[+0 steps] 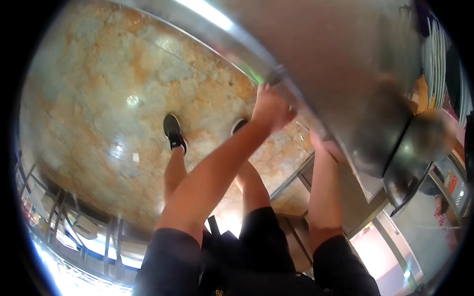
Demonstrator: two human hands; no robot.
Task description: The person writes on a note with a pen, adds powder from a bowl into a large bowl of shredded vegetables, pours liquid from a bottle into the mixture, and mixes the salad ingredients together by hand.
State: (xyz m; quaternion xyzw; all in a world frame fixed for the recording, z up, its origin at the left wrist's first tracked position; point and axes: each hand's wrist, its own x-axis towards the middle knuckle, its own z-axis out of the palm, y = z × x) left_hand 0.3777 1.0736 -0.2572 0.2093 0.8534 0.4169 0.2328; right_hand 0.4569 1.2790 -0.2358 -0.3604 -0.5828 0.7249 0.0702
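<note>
My left hand (271,109) is closed in a fist at the rim of a stainless steel counter (340,64). A dark, blurred bit and a thin green streak (254,74) show just above its knuckles; what the fingers hold cannot be made out. Close to the same rim, lower and to the right, is my right hand (325,145). Its fingers are mostly hidden by the counter's edge and blur. On the counter to the right of it, a shiny round metal bowl (412,158) overhangs the edge.
Mottled brown and grey floor (108,84) spreads to the left, with my shoe (174,130) on it. Metal racks (64,222) line the lower left. White stacked items (437,64) stand at the far right. A cabinet side (363,212) lies below the counter.
</note>
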